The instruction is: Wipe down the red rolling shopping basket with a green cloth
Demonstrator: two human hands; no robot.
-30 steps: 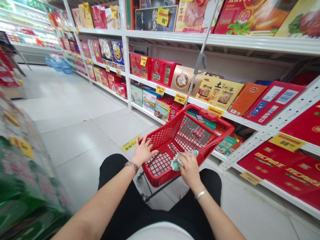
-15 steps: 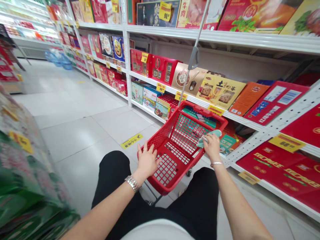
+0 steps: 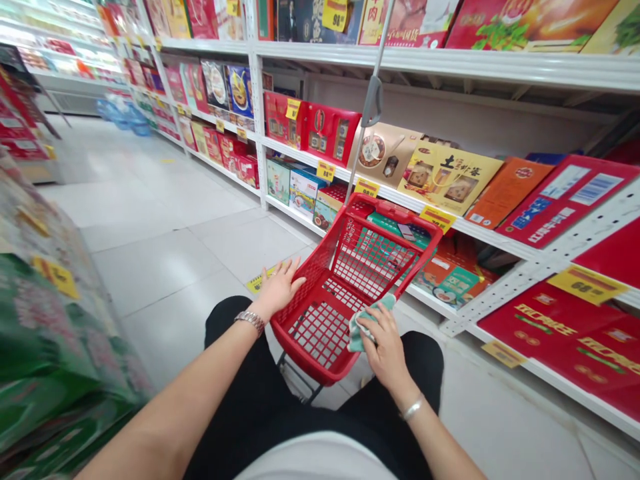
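Two hands at a red shopping basket [image 3: 395,210]: left hand [image 3: 277,290] open on its rim, right hand [image 3: 385,347] clenching a teal cloth [image 3: 361,330] against it

Teal cloth [image 3: 357,331] half hidden under the right hand [image 3: 386,350]

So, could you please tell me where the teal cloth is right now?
In the head view, the teal cloth is gripped under the right hand, on the right rim of the red plastic shopping basket.

One red basket [image 3: 400,213], one teal cloth [image 3: 363,330], one left hand [image 3: 277,288], one right hand [image 3: 386,350].
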